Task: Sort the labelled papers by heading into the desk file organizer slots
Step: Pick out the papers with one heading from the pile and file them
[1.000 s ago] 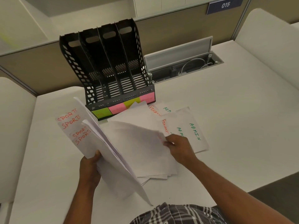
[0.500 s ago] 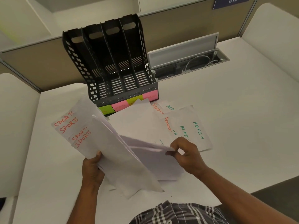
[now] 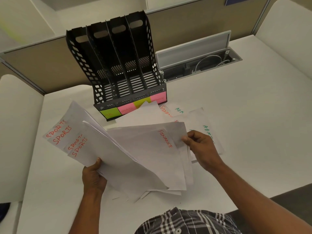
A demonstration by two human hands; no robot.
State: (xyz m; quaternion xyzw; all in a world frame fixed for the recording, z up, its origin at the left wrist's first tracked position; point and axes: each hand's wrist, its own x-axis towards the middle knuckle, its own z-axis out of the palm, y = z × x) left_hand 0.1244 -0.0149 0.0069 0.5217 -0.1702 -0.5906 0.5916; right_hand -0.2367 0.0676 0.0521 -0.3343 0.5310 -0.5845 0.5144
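FINANCE sheet [image 3: 162,144] newly uppermost — (edge pinched)

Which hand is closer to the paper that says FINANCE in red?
The right hand. It pinches that FINANCE paper at its right edge, just beside the word. The left hand is farther off, lower left, holding the fanned SPORTS papers.

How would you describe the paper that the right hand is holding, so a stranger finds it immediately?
Start at the black file organizer at the back of the white desk, then come toward the person to the fanned papers. The right hand pinches the right edge of one sheet; unlike its neighbours marked SPORTS or ADMIN, it reads FINANCE in orange.
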